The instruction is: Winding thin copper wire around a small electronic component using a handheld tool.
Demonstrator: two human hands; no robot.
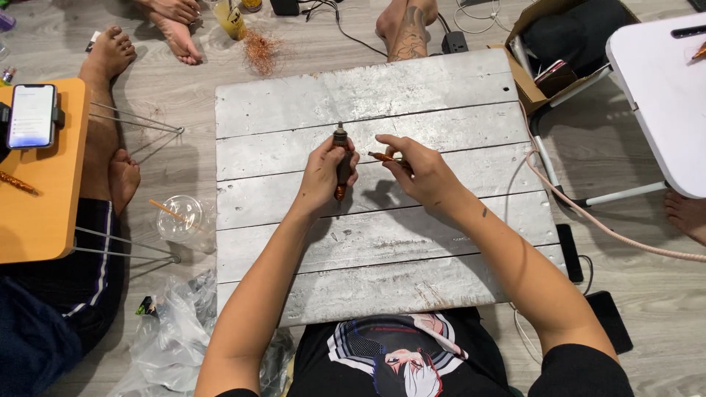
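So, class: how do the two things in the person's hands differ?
The dark tool in the left hand is thick and stands upright across the boards; the copper piece in the right hand is thin and lies nearly level. The tool is mostly dark, the piece orange. Both are held above the grey plank board.

The floor [184, 95] is grey wood-look planks under even light. A whitewashed plank tabletop [412, 265] sits in the middle, an orange folding table [44, 198] at left, a white table [662, 95] at right.
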